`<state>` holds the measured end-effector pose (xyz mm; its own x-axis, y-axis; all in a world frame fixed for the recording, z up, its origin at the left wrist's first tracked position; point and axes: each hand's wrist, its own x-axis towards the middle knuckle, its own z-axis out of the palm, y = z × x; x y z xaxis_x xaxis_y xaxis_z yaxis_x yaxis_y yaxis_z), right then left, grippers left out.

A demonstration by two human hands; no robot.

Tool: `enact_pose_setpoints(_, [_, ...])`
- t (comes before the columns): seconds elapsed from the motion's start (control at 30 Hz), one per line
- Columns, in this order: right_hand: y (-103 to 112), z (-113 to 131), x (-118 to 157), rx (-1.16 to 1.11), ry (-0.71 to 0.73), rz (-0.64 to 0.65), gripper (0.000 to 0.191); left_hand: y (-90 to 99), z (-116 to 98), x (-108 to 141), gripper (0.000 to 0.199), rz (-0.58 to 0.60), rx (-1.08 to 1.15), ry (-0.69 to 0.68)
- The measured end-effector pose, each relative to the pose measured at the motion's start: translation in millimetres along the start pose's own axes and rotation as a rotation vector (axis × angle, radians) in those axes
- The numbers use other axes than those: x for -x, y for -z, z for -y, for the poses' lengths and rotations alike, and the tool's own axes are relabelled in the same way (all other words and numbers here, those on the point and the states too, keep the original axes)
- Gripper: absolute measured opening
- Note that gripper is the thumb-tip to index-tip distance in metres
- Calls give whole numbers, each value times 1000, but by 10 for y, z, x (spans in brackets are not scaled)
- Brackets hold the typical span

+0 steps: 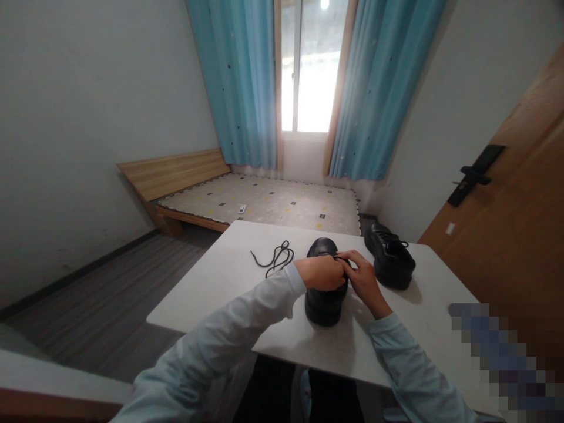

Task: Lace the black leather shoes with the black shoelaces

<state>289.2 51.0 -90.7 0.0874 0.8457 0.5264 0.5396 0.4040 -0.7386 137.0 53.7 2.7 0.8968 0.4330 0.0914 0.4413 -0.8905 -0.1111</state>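
Observation:
A black shoe [324, 308] stands on the white table [211, 294], toe pointing away from me. My left hand [324, 273] lies across its opening with the fingers closed at the lace area. From the right side, my right hand [362, 279] meets it there, its fingers pinched together by the left fingertips. What the fingers hold is too small and hidden to name. Left of the shoe, a loose black lace [279, 255] lies in loops on the table. A second black shoe [392, 261], with a lace in it, stands to the right.
Beyond the table is a low bed [273, 200] with a small white object [242, 209] on it. Blue curtains [242, 88] flank the window. A wooden door [511, 205] with a black handle is at the right. A blurred patch covers the lower right.

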Motion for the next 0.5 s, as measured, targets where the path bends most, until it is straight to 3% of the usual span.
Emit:
enact_pose_setpoints(0.07, [-8,1,1,-7,-6,-3,18,97,-37,125,31,85,62,-85])
enact_pose_setpoints(0.17, [-30,27,1,-25,-11,-7,20,143,-166,309,41,86,144,48])
enact_pose_setpoints(0.3, [-49,58,-16,-24,-2,-28,23,3,-299,421,33,31,99,95])
enact_pose_setpoints(0.5, [-43,25,-35,-21,10,-23,24,-163,-306,416,30,5,78,166])
